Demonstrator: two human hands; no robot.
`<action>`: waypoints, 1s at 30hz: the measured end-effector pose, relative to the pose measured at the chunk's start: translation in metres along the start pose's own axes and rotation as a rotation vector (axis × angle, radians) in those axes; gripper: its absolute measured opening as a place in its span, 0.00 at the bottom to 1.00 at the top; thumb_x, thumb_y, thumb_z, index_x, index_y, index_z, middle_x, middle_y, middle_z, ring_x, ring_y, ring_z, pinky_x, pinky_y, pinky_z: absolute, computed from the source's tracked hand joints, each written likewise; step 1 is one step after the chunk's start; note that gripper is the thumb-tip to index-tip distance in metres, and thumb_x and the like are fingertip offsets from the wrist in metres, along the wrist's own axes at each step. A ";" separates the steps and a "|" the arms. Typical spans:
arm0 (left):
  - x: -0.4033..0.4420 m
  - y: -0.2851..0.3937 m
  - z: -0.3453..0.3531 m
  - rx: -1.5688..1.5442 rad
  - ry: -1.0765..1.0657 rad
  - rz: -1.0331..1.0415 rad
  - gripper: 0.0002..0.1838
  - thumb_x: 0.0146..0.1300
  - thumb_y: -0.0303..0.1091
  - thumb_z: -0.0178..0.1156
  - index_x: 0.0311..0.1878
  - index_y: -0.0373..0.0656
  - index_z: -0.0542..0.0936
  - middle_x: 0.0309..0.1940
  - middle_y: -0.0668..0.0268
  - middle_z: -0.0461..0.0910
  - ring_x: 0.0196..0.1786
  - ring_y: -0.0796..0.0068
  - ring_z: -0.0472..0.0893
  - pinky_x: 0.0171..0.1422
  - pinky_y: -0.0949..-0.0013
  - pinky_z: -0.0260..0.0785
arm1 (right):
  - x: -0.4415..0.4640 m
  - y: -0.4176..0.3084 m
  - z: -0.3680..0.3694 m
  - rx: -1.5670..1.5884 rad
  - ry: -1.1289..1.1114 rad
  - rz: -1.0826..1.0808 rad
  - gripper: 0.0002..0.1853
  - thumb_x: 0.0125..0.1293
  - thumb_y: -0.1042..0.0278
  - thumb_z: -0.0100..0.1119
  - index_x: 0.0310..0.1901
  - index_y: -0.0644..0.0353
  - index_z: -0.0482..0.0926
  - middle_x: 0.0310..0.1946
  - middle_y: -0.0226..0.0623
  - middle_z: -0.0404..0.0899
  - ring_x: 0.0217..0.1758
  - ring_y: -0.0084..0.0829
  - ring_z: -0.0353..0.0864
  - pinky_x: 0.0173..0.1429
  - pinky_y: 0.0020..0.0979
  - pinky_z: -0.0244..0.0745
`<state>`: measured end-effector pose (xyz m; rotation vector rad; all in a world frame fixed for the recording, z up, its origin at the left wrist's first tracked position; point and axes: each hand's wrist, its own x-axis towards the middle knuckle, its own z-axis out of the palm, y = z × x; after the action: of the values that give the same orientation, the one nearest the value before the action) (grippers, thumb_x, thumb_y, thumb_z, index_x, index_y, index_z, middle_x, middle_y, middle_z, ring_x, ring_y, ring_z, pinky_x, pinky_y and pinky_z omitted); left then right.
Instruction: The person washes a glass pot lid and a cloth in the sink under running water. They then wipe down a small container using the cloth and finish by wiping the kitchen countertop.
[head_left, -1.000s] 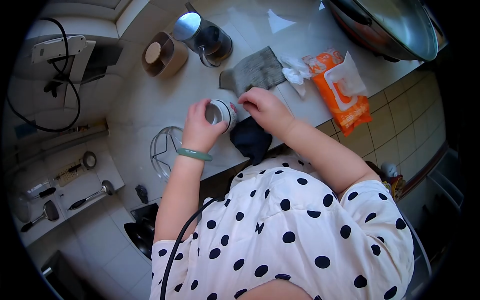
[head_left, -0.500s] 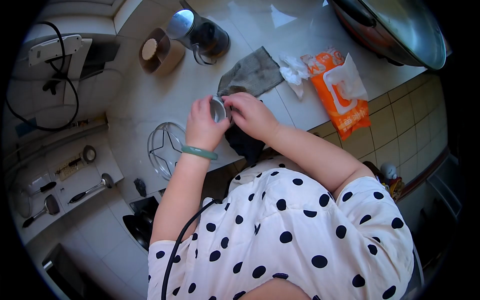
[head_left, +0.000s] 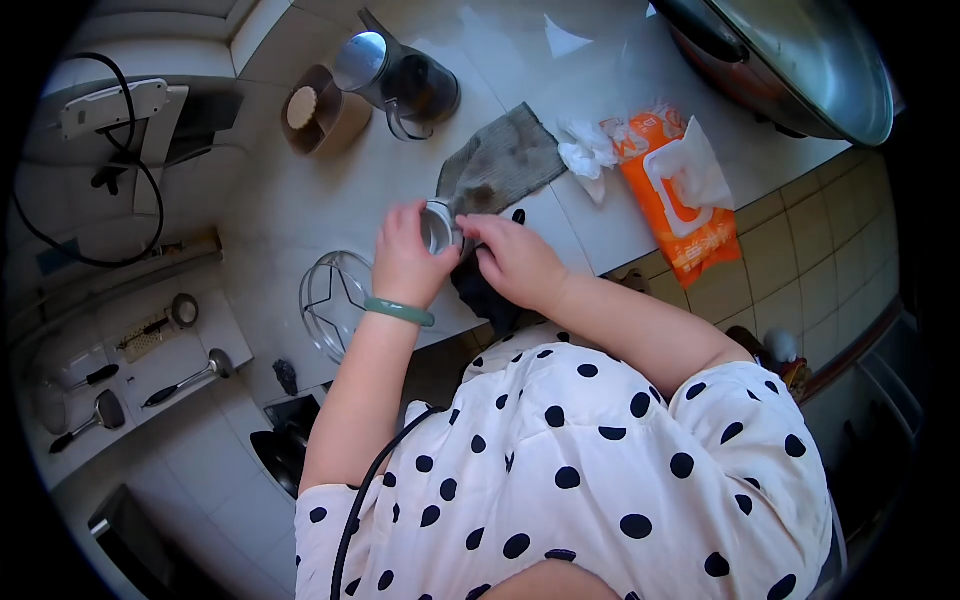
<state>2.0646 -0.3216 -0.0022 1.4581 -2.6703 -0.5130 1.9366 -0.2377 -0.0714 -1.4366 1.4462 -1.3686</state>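
Note:
My left hand (head_left: 412, 255), with a green bangle at its wrist, is wrapped round the side of a small round silver-rimmed metal cup or lid (head_left: 438, 228); its exact kind is unclear. The round opening faces up toward me. My right hand (head_left: 515, 258) is at the opposite side, its fingertips pinched at the rim. A grey cloth (head_left: 505, 155) with a dark stain lies flat just beyond my hands. Below them, a crumpled black cloth (head_left: 485, 295) hangs at the counter edge, partly hidden by my right hand.
A glass kettle (head_left: 425, 90) and a brown divided container (head_left: 340, 125) stand at the back. An orange wipes packet (head_left: 665, 220) and crumpled white tissue (head_left: 585, 150) lie right. A large lidded pan (head_left: 790, 60) sits far right; a wire rack (head_left: 330, 300) lies left.
My right hand has shifted slightly down and right, its fingers drawn back toward the near side of the rim. My left hand keeps its hold on the metal piece.

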 end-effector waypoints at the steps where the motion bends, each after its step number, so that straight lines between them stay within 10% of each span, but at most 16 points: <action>1: 0.000 -0.001 0.001 0.004 0.008 0.003 0.32 0.41 0.36 0.64 0.52 0.38 0.68 0.47 0.52 0.69 0.51 0.53 0.69 0.56 0.61 0.64 | -0.006 -0.002 -0.001 0.018 -0.009 -0.023 0.21 0.52 0.79 0.48 0.51 0.62 0.68 0.45 0.46 0.73 0.47 0.45 0.74 0.51 0.36 0.70; 23: 0.000 0.000 -0.002 -0.068 -0.048 -0.102 0.33 0.40 0.36 0.66 0.53 0.38 0.68 0.49 0.54 0.69 0.52 0.57 0.71 0.56 0.64 0.64 | 0.038 0.016 0.000 -0.142 -0.160 0.287 0.12 0.56 0.76 0.46 0.43 0.62 0.71 0.38 0.46 0.77 0.43 0.47 0.76 0.48 0.40 0.70; 30: 0.017 -0.015 -0.023 -0.720 -0.126 -0.679 0.35 0.41 0.37 0.67 0.55 0.42 0.65 0.51 0.59 0.69 0.52 0.68 0.70 0.47 0.61 0.68 | 0.009 -0.010 0.008 0.131 0.070 0.036 0.15 0.56 0.77 0.45 0.46 0.61 0.68 0.40 0.50 0.75 0.46 0.49 0.73 0.48 0.42 0.69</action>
<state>2.0722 -0.3495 0.0133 2.0223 -1.6440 -1.4411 1.9456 -0.2468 -0.0620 -1.2858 1.3924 -1.4761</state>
